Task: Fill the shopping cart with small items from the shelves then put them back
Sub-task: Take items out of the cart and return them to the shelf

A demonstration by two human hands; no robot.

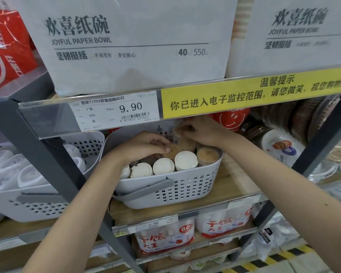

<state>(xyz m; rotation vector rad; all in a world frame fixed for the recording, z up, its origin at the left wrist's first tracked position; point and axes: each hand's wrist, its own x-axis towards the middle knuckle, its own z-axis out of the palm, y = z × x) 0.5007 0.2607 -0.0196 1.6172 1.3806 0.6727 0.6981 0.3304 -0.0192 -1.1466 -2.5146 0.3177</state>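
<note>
At far left, a red wrapped pack (6, 48) with white lettering, unreadable. Next to it, a white box (130, 40) printed "欢喜纸碗 JOYFUL PAPER BOWL", "40" and "550". Below, on the shelf edge, a price tag (114, 112) reading "9.90" and "40只", with a barcode. To its right, a yellow strip (254, 93) headed "温馨提示". Under the shelf edge, a white basket (185, 192) with a grey handle, resting on the wooden shelf (234, 180) and packed with round toothpick tubs (185, 160), some lying with white lids toward the camera, others showing toothpick ends. Left hand (144, 146) reaching into the basket, fingers (165, 147) closed around one tub (172, 151) showing toothpick ends. Right hand (203, 131) further back over the basket, fingers (182, 129) curled together on something small and pale; too blurred to name. Lower down, red and white packs (165, 239) marked "干饭大王" and "80", under a "3.90" tag (153, 224).
</note>
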